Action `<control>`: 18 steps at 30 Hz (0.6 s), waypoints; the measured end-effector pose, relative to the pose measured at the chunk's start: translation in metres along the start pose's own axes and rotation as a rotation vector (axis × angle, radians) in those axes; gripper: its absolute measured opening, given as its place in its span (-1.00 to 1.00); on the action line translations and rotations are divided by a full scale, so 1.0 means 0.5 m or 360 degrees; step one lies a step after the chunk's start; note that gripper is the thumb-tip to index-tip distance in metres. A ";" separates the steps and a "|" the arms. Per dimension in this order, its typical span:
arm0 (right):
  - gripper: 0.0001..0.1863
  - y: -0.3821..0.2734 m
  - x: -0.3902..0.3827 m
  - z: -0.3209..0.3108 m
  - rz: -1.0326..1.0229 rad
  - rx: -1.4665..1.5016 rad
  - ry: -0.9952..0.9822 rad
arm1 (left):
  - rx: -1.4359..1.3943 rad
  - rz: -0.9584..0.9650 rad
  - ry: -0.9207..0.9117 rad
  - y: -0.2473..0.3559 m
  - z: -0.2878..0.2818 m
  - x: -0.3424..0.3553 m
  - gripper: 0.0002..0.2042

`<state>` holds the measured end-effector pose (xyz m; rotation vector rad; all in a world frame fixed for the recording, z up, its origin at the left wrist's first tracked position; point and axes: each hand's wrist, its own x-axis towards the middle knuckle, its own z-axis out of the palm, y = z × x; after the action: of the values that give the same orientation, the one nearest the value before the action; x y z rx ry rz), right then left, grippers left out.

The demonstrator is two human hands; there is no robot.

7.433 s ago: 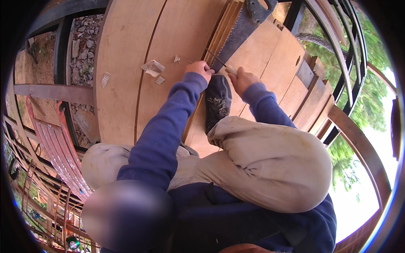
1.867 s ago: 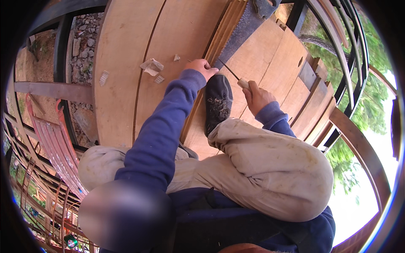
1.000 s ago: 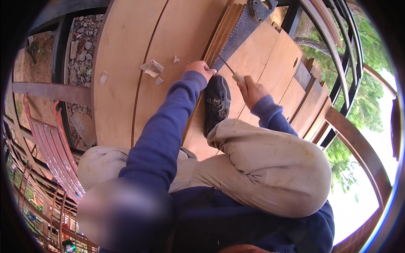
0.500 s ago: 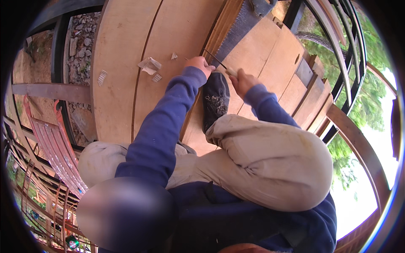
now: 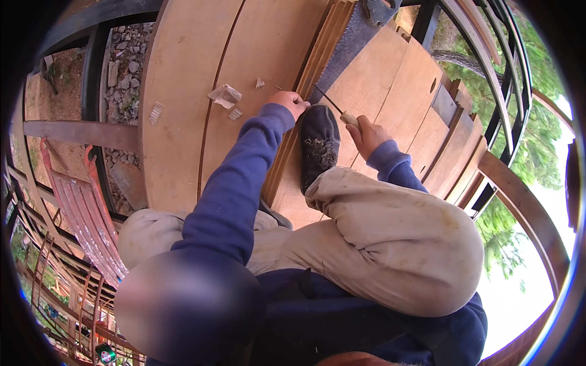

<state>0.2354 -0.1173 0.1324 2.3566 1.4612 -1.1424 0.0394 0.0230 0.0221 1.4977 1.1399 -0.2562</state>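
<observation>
My right hand (image 5: 371,135) is closed around the pale handle of a slim file (image 5: 331,102), whose thin dark shaft points away to the left, toward the saw. A handsaw (image 5: 345,55) with a dark, toothed blade lies slanted on the boards, its narrow end toward me. My left hand (image 5: 292,105) has its fingers bent and pressed together by that narrow end, over the wooden strips (image 5: 323,46); what it pinches is hidden. Between both hands rests the toe of my black shoe (image 5: 320,131), against the saw's end.
Crumpled paper (image 5: 226,96) and small ribbed scraps (image 5: 156,113) lie on the wide planks (image 5: 177,73) at left. A red slatted chair (image 5: 79,201) stands farther left, beside dark metal beams (image 5: 94,73) and gravel. Loose boards (image 5: 458,152) and a curved railing (image 5: 519,73) border the right.
The file has drawn back toward the right and nearer me, together with my right hand. My left hand keeps its place by the saw's end. The whole view has shifted slightly.
</observation>
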 end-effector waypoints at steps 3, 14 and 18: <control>-0.61 -0.002 -0.009 -0.002 -0.0001 -0.0100 0.0014 | 0.0029 -0.0024 -0.0011 0.010 0.001 -0.004 -0.71; -0.60 -0.025 0.022 -0.039 0.0021 -0.0256 -0.0156 | 0.0042 0.0008 0.0051 0.011 -0.008 0.011 -0.70; -0.56 0.006 0.098 0.038 -0.0339 -0.0178 -0.0080 | 0.0056 0.0112 -0.0007 -0.002 -0.014 0.020 -0.72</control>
<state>0.2393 -0.0934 0.0857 2.1242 1.7434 -1.1235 0.0407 0.0336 0.0166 1.5645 1.0821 -0.2324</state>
